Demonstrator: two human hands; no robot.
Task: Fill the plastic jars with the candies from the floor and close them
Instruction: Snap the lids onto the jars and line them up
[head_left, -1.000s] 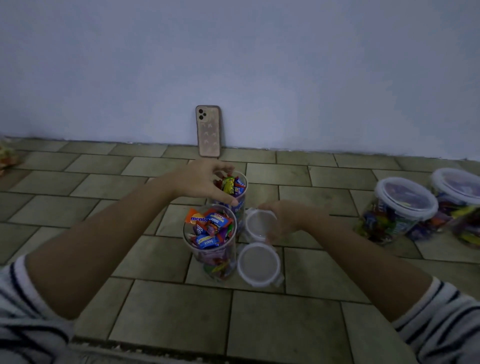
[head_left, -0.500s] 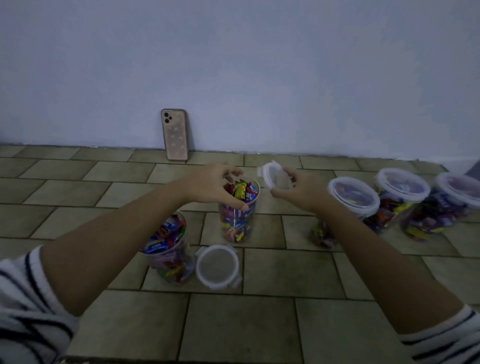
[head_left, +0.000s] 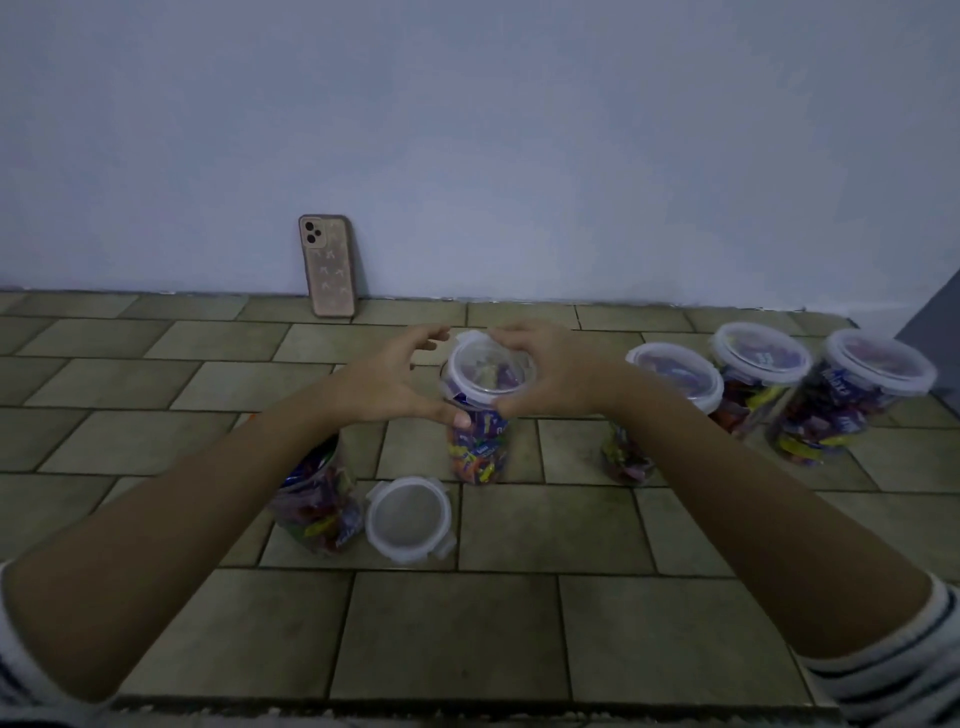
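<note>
A clear plastic jar (head_left: 479, 447) full of wrapped candies stands on the tiled floor at centre. A clear lid (head_left: 485, 370) lies on its mouth. My right hand (head_left: 550, 374) grips the lid's right rim with curled fingers and thumb. My left hand (head_left: 395, 382) is at the jar's left side, thumb against the jar below the lid, fingers spread above. A second candy-filled jar (head_left: 319, 506) stands open at the left, partly hidden by my left forearm. Its loose lid (head_left: 409, 519) lies flat on the floor beside it.
Three lidded candy jars (head_left: 675, 376) (head_left: 758, 364) (head_left: 872, 374) stand in a row at the right. A phone (head_left: 329, 266) leans upright against the wall behind. The wall (head_left: 519, 156) bounds the floor at the back.
My right hand has brought the lid from the air down onto the centre jar's mouth. My left hand has shifted from the jar's rim to its side. The view turned left to right.
</note>
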